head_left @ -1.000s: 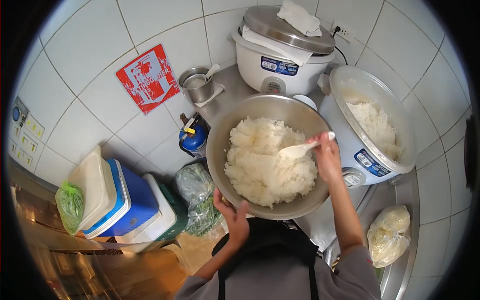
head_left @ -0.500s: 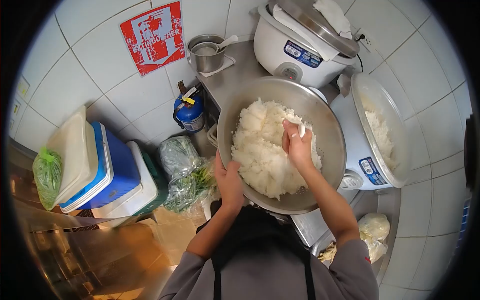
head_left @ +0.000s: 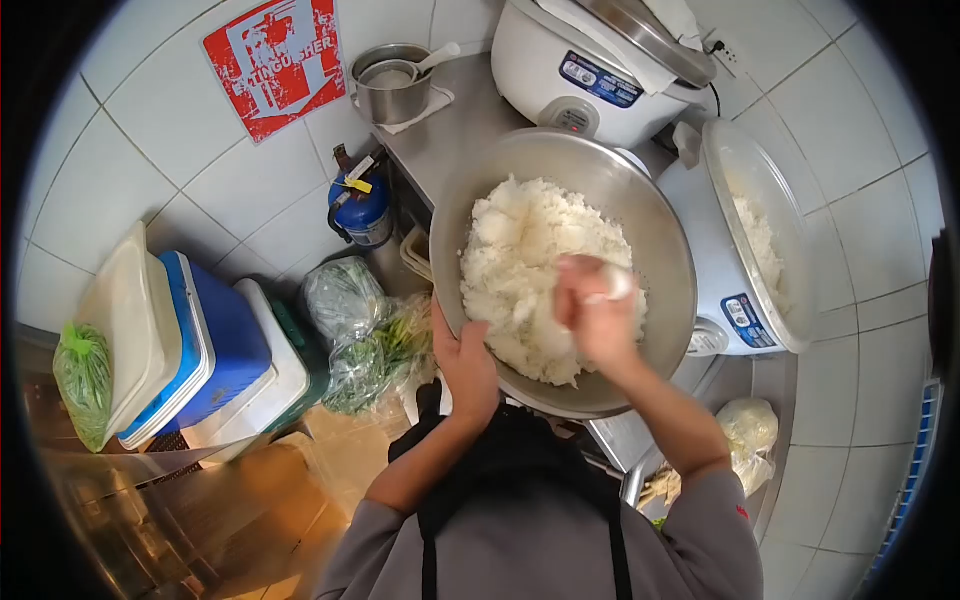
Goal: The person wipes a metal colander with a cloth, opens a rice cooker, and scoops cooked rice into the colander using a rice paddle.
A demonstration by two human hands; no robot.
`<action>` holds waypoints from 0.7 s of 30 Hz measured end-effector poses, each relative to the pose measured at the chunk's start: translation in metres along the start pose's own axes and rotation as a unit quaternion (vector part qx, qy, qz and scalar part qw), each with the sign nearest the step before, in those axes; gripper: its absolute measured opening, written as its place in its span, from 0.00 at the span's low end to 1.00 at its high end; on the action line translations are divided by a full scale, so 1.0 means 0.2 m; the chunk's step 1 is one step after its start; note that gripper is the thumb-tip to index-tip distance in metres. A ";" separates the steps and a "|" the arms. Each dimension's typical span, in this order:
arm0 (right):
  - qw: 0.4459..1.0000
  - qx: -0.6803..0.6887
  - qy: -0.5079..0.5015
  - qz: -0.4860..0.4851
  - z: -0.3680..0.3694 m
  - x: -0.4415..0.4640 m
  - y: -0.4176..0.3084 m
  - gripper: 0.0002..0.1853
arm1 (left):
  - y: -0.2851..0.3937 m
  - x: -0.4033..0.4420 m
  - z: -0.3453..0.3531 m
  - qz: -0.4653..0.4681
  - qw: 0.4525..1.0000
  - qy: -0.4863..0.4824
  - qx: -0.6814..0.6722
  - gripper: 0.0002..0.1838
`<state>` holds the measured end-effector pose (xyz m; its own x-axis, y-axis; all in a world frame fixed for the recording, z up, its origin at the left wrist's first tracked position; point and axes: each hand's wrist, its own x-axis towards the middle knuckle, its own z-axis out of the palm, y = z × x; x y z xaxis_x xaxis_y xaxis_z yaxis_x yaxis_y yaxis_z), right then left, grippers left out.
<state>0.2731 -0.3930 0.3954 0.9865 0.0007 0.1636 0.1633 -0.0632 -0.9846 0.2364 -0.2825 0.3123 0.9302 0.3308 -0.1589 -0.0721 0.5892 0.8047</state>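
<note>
A wide steel bowl (head_left: 665, 300) holds a big mound of cooked white rice (head_left: 535, 235). My left hand (head_left: 468, 365) grips the bowl's near-left rim, thumb over the edge and fingers behind it. Over the right part of the rice, my right hand (head_left: 598, 310) is closed around a white rice paddle (head_left: 617, 282). Motion blurs that hand, and only the end of the paddle's handle shows; its blade is hidden.
Behind the bowl stands a rice cooker (head_left: 560, 75) with its lid tilted. Another rice cooker (head_left: 715, 230), open with rice inside, is at the right. A steel pot (head_left: 390, 100) sits on the counter. Left are a blue gas cylinder (head_left: 362, 212), bagged greens (head_left: 360, 350) and coolers (head_left: 225, 330).
My right hand has moved down toward me over the rice, still holding the paddle, and is now blurred. My left hand keeps the rim. The whole view has shifted slightly.
</note>
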 end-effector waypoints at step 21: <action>0.980 0.189 -0.039 -0.054 -0.17 0.14 -0.19 0.14 | 0.00 -0.01 0.01 -0.008 1.000 -0.009 0.021 0.35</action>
<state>0.2935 -0.4239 0.4391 0.9587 0.0639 0.2771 0.2441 0.3148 -0.9172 0.2357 -0.2843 0.3124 0.9373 0.3087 -0.1621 -0.0425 0.5628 0.8255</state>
